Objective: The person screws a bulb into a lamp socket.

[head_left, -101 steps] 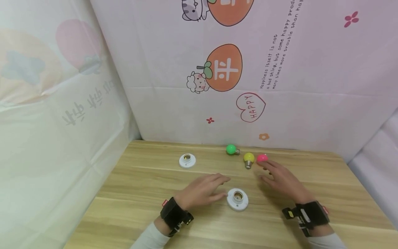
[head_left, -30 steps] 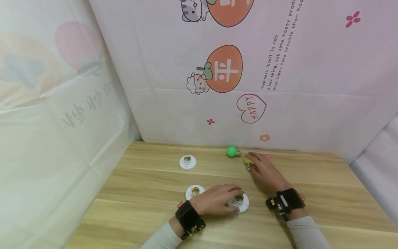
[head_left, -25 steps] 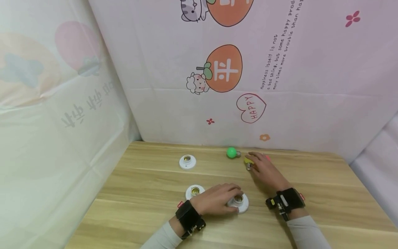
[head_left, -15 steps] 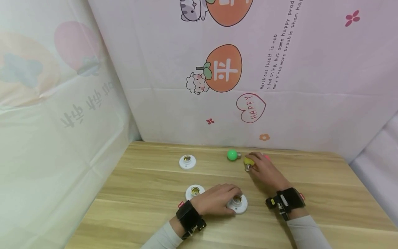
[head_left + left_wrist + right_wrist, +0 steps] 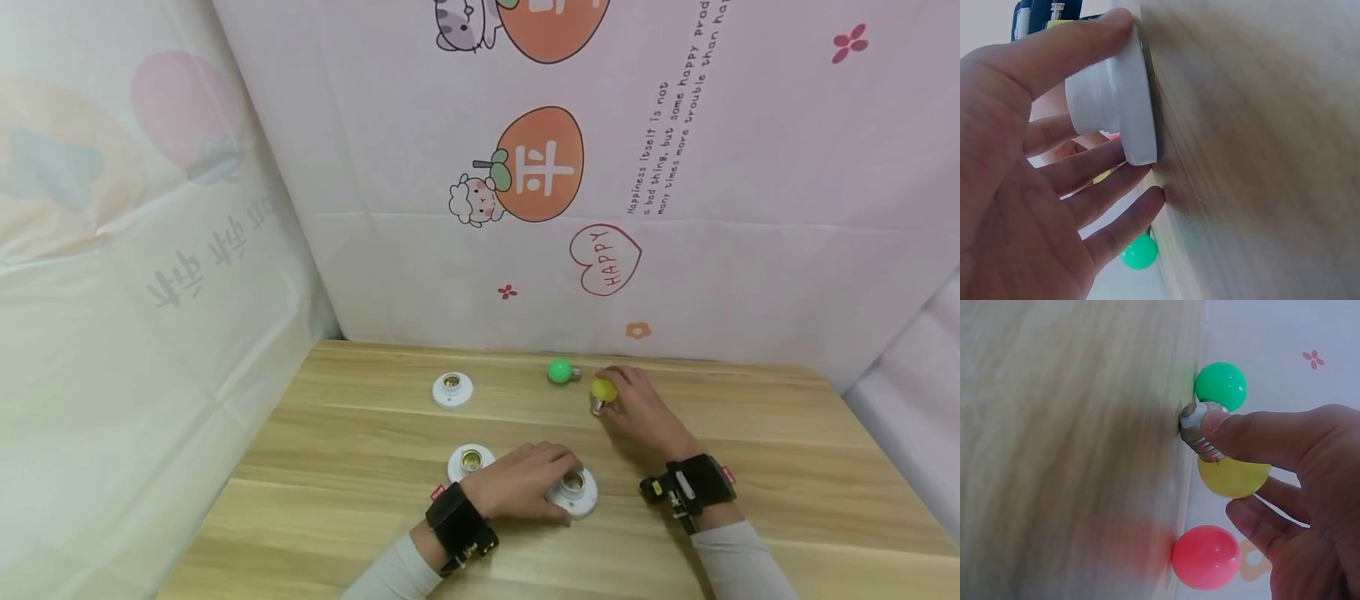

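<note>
My left hand (image 5: pixel 521 483) grips the front-right white bulb socket (image 5: pixel 579 503) by its round base. In the left wrist view, the thumb lies on one edge of the socket (image 5: pixel 1135 106) and fingertips on the opposite edge. My right hand (image 5: pixel 641 417) pinches a yellow bulb (image 5: pixel 602 388) with thumb and fingers. Seen from the right wrist, the thumb presses by the metal screw cap (image 5: pixel 1200 434) and fingers curl behind the yellow globe (image 5: pixel 1235 478). A pink bulb (image 5: pixel 1206 557) lies beside this hand, hidden behind it in the head view.
A green bulb (image 5: pixel 559 372) lies near the table's back edge, left of the yellow one. Two more white sockets, one at the back left (image 5: pixel 452 391) and one partly behind the left wrist (image 5: pixel 468 462), stand on the wooden table (image 5: pixel 337 500). A printed cloth (image 5: pixel 412 275) hangs behind.
Since the oldest frame, my left hand has moved right onto the socket, and my right hand has gone from the pink bulb to the yellow one. The green bulb has rolled slightly.
</note>
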